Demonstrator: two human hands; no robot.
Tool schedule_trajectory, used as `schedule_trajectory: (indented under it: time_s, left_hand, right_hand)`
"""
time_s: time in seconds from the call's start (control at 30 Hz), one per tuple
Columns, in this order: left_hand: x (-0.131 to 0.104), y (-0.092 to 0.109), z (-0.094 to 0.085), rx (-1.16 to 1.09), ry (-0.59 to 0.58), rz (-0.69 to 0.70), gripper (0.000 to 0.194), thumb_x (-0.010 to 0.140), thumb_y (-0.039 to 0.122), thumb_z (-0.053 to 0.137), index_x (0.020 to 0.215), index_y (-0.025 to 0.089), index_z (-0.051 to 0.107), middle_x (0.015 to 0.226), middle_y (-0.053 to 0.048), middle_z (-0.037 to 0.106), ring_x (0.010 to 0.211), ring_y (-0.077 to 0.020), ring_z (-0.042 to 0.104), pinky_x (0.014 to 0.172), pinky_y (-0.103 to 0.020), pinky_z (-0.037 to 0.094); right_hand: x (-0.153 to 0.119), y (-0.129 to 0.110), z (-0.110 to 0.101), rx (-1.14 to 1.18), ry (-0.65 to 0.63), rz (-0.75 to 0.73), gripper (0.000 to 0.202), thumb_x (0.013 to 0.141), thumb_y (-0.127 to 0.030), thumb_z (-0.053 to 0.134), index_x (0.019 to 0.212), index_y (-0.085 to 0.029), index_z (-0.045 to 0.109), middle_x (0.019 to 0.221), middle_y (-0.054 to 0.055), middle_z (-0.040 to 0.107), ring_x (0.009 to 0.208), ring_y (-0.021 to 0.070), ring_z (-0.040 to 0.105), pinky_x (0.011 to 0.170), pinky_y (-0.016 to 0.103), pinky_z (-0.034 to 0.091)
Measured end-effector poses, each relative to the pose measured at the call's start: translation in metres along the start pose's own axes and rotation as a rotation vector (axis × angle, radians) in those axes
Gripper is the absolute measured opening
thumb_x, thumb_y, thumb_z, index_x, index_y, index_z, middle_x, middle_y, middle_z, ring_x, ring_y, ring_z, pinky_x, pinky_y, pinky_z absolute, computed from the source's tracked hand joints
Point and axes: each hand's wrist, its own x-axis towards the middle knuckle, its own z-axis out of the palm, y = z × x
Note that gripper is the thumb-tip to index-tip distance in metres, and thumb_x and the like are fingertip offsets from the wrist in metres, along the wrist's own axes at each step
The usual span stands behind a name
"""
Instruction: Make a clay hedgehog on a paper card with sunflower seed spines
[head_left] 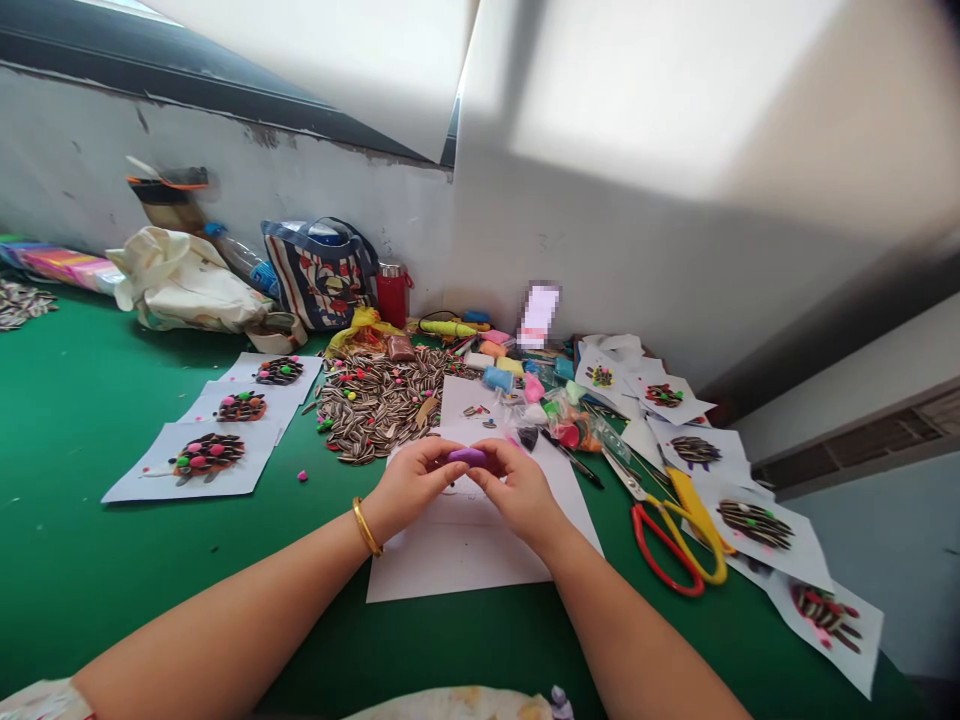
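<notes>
A flattened piece of purple clay [468, 457] is pinched between the fingers and thumbs of both hands. My left hand [411, 484], with a gold bracelet [366, 527] at the wrist, grips its left end. My right hand [519, 488] grips the right end. Both hands are over a white sheet of paper [480, 555] on the green table [315, 650]. Part of a small drawing shows on the sheet below the fingers. Just beyond the hands, a smaller paper [459, 395] holds a few seeds and tiny bits.
Beyond my left hand lies a pile of striped seeds [375, 400]. Seed-and-clay pictures [247, 480] lie at left, others [810, 570] at right. Scissors [682, 545], a black pen [574, 460] and colored clay [499, 378] sit right of centre. Bags [322, 275] and a red bottle [392, 295] stand by the wall.
</notes>
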Motion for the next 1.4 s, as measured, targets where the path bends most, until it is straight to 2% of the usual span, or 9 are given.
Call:
schedule_trajectory:
  time_s: [0.2, 0.33, 0.37, 0.47, 0.67, 0.83, 1.07, 1.23, 1.4]
  left_hand:
    - [-0.0011, 0.0002, 0.0005, 0.035, 0.041, -0.036, 0.026, 0.08, 0.043, 0.068, 0.086, 0.017, 0.073, 0.08, -0.004, 0.07, 0.072, -0.0171, 0.062, 0.065, -0.027, 0.05]
    - [0.0007, -0.0015, 0.0, -0.163, 0.039, -0.138, 0.035, 0.078, 0.047, 0.069, 0.088, 0.014, 0.071, 0.079, -0.005, 0.069, 0.071, -0.0172, 0.062, 0.064, -0.028, 0.05]
    - [0.001, -0.0013, 0.0, -0.196, 0.031, -0.156, 0.036, 0.078, 0.047, 0.07, 0.088, 0.013, 0.07, 0.079, -0.005, 0.069, 0.071, -0.0168, 0.061, 0.064, -0.028, 0.05]
    - [0.0007, 0.0012, 0.0006, -0.253, -0.016, -0.172, 0.035, 0.078, 0.046, 0.07, 0.086, 0.012, 0.069, 0.076, -0.004, 0.066, 0.067, -0.0143, 0.058, 0.063, -0.027, 0.048]
    - [-0.0009, 0.0047, 0.0009, -0.397, -0.063, -0.238, 0.048, 0.076, 0.045, 0.074, 0.113, 0.016, 0.064, 0.09, -0.006, 0.07, 0.075, -0.0163, 0.064, 0.069, -0.031, 0.054]
    - [0.0011, 0.0004, -0.0003, -0.328, -0.09, -0.205, 0.035, 0.072, 0.043, 0.078, 0.087, 0.012, 0.072, 0.075, -0.005, 0.069, 0.066, -0.0143, 0.06, 0.065, -0.029, 0.052]
    - [0.0013, 0.0045, -0.0006, -0.409, -0.041, -0.258, 0.035, 0.071, 0.042, 0.079, 0.088, 0.012, 0.071, 0.077, -0.006, 0.069, 0.066, -0.0143, 0.06, 0.065, -0.03, 0.052]
    - [0.0002, 0.0069, -0.0007, -0.47, -0.079, -0.28, 0.037, 0.07, 0.042, 0.079, 0.091, 0.012, 0.072, 0.082, -0.007, 0.07, 0.068, -0.0151, 0.061, 0.068, -0.032, 0.053]
    - [0.0003, 0.0023, 0.0001, -0.418, -0.104, -0.252, 0.032, 0.07, 0.041, 0.08, 0.083, 0.013, 0.07, 0.071, -0.003, 0.065, 0.064, -0.0132, 0.059, 0.064, -0.028, 0.051]
  right_hand:
    - [-0.0014, -0.0001, 0.0018, -0.06, -0.024, -0.055, 0.017, 0.084, -0.032, 0.065, 0.099, -0.023, 0.063, 0.089, 0.0, 0.067, 0.076, 0.0143, 0.061, 0.068, 0.028, 0.049]
    - [-0.0031, -0.0018, 0.0011, -0.197, 0.047, -0.162, 0.042, 0.076, -0.03, 0.076, 0.114, -0.025, 0.06, 0.106, 0.004, 0.066, 0.084, 0.0167, 0.061, 0.073, 0.031, 0.051]
    - [-0.0032, -0.002, 0.0009, -0.222, 0.057, -0.192, 0.043, 0.076, -0.03, 0.077, 0.115, -0.025, 0.06, 0.107, 0.004, 0.066, 0.086, 0.0176, 0.061, 0.074, 0.031, 0.051]
    - [-0.0034, -0.0022, -0.0001, -0.248, 0.048, -0.254, 0.027, 0.084, -0.028, 0.069, 0.11, -0.025, 0.064, 0.102, 0.005, 0.068, 0.09, 0.0196, 0.061, 0.077, 0.033, 0.051]
    - [-0.0035, -0.0043, -0.0019, -0.255, 0.019, -0.308, 0.019, 0.089, -0.021, 0.061, 0.107, -0.025, 0.066, 0.098, 0.004, 0.07, 0.09, 0.0191, 0.062, 0.081, 0.033, 0.049]
    - [-0.0032, -0.0079, -0.0017, -0.301, 0.008, -0.36, 0.017, 0.088, -0.017, 0.06, 0.102, -0.025, 0.068, 0.093, 0.003, 0.07, 0.087, 0.0186, 0.061, 0.079, 0.032, 0.048]
    - [-0.0011, -0.0046, -0.0062, -0.24, 0.045, -0.319, 0.011, 0.087, -0.019, 0.062, 0.095, -0.024, 0.067, 0.086, 0.002, 0.067, 0.081, 0.016, 0.059, 0.072, 0.029, 0.048]
    - [-0.001, -0.0032, -0.0048, -0.201, 0.04, -0.329, 0.032, 0.082, -0.029, 0.072, 0.113, -0.026, 0.063, 0.099, 0.004, 0.067, 0.087, 0.018, 0.06, 0.077, 0.032, 0.05]
    - [-0.0028, -0.0039, -0.0037, -0.266, -0.014, -0.347, 0.013, 0.09, -0.023, 0.061, 0.1, -0.026, 0.069, 0.089, 0.003, 0.067, 0.085, 0.018, 0.061, 0.078, 0.032, 0.049]
